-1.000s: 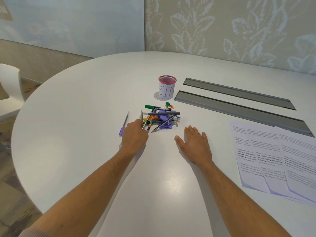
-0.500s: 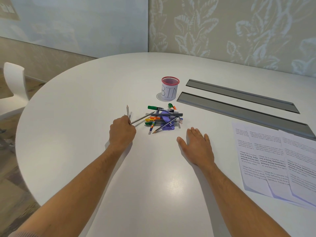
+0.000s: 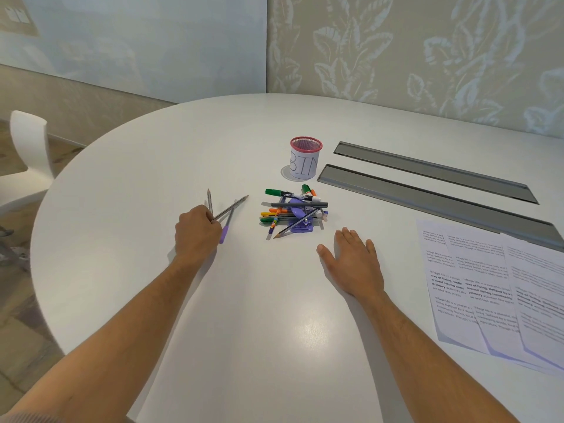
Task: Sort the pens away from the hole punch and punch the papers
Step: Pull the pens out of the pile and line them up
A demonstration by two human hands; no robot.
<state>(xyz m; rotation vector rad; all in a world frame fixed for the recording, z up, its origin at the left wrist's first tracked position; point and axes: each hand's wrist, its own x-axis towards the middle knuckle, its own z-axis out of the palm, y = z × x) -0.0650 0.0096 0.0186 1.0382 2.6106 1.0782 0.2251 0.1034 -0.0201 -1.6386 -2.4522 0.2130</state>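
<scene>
A purple hole punch [image 3: 300,227] lies mid-table under a heap of pens and markers [image 3: 291,206], among them a green marker and a grey pen. My left hand [image 3: 195,230] is left of the heap, shut on two grey pencils [image 3: 230,206] that fan out above my fist. A purple-capped pen [image 3: 226,228] lies on the table just right of that hand. My right hand [image 3: 355,264] rests flat on the table below and right of the heap, fingers apart, holding nothing. Several printed papers [image 3: 494,288] lie overlapped at the right.
A red-rimmed mesh cup [image 3: 305,158] labelled BIN stands behind the heap. Two grey cable slots [image 3: 427,190] run diagonally at the back right. The round white table [image 3: 152,166] has its curved edge at the left, with a white chair [image 3: 29,141] beyond it.
My left hand pulled two grey pencils out of the heap and drew them leftward, beside the purple-capped pen. My right hand stayed flat on the table.
</scene>
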